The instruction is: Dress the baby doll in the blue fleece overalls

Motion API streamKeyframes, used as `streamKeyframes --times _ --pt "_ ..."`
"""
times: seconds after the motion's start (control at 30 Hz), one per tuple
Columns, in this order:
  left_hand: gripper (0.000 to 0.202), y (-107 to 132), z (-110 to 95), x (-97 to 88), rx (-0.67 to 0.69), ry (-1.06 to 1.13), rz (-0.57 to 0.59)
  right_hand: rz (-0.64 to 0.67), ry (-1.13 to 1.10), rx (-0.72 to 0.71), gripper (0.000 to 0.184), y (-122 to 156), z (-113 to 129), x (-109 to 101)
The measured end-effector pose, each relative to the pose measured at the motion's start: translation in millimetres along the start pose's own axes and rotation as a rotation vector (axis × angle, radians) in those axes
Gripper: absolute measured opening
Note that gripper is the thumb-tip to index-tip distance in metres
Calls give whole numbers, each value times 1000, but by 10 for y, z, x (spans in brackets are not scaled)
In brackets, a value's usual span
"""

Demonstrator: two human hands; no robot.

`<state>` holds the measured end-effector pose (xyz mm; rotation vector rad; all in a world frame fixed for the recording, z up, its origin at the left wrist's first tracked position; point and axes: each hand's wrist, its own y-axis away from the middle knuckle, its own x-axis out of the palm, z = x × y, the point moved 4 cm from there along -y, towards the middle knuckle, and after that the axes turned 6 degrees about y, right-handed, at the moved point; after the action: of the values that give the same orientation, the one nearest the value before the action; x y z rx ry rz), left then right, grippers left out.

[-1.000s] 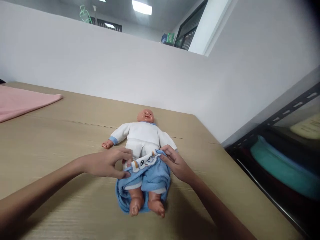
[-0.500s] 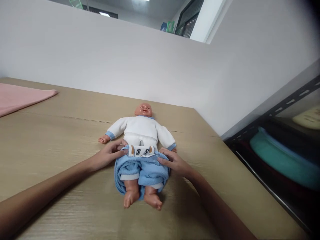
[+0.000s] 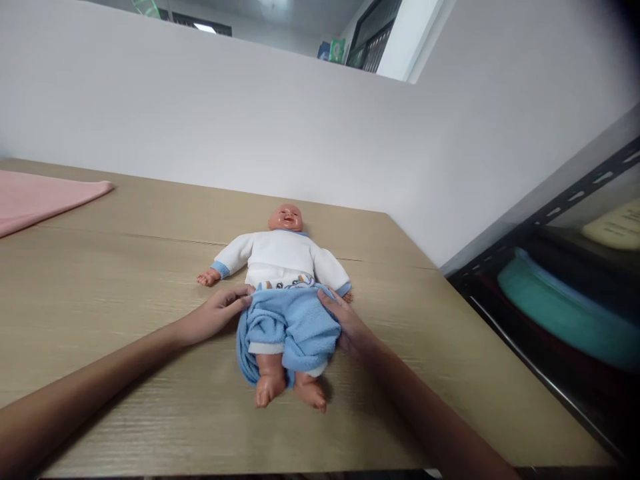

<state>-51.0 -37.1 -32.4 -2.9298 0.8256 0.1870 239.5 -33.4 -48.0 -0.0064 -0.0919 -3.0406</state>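
A baby doll [image 3: 285,219] lies on its back on the table, head away from me, in a white top [image 3: 281,252] with blue cuffs. Blue trousers [image 3: 295,313] cover its hips and upper legs; the bare feet stick out towards me. My left hand [image 3: 220,313] pinches the waistband at its left side, thumb and fingers together. At the other side my right hand [image 3: 345,320] grips the waistband, thumb on top and fingers partly hidden behind the cloth. Part of a white band with printed eyes shows just above the waist.
A pink cloth [image 3: 45,197] lies at the table's far left. Behind the wooden table [image 3: 150,267] rises a white wall [image 3: 225,127]. To the right stands a dark shelf rack [image 3: 555,210] holding a teal basin [image 3: 555,310] and a pale yellow item [image 3: 615,227].
The front of the trousers' waist has come up towards the doll's belly, covering most of the printed white band. My hands stay at both sides of the waist.
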Motion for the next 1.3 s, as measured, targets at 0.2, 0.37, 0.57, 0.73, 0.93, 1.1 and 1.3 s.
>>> streamKeyframes --times 0.2,0.37,0.57,0.73,0.93,1.1,1.3 --pt "41 45 5 107 26 -7 -40 57 217 -93 50 -63 -6 -163" --pt "26 172 -138 203 75 -193 -113 -2 308 -165 43 -20 14 -146" --pt "25 157 -36 231 76 -56 -354 56 104 17 42 46 16 -26" --pt "26 102 130 219 43 57 -400 156 -61 179 36 107 19 25" --pt "38 50 151 76 44 115 -453 80 -39 95 51 75 -93 61" --pt "52 -37 135 -52 58 129 -434 102 37 -9 51 -18 3 -29" --pt "34 -24 1 -157 162 -31 -411 74 293 -262 32 17 219 -80"
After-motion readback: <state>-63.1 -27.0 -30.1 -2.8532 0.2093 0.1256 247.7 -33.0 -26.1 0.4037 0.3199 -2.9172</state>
